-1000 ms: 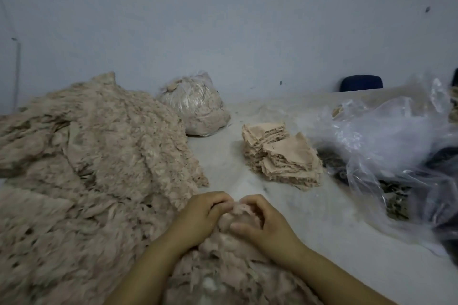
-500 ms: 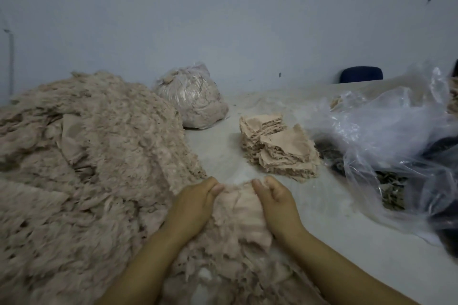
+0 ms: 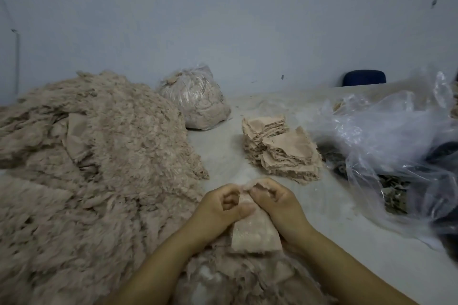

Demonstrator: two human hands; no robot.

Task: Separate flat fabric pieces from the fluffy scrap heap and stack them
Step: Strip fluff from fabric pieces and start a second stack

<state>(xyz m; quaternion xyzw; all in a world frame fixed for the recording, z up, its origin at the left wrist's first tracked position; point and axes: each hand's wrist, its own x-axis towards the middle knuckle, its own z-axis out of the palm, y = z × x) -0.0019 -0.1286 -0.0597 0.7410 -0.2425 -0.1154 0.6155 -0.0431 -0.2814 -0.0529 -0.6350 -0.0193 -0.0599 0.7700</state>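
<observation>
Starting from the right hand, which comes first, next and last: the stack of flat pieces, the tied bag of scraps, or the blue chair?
From the right hand:
1. Stack of flat pieces, just beyond it.
2. Tied bag of scraps, farther back, leftward.
3. Blue chair, against the back wall, rightward.

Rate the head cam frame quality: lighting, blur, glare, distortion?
Head view: dim, flat, bluish light with soft shadows; overall soft focus, scrap heap texture smeared at lower left; both hands, left hand and right hand, slightly blurred on the flat piece; white glare on the loose plastic bag; wide-angle bending of the table edge.
</observation>
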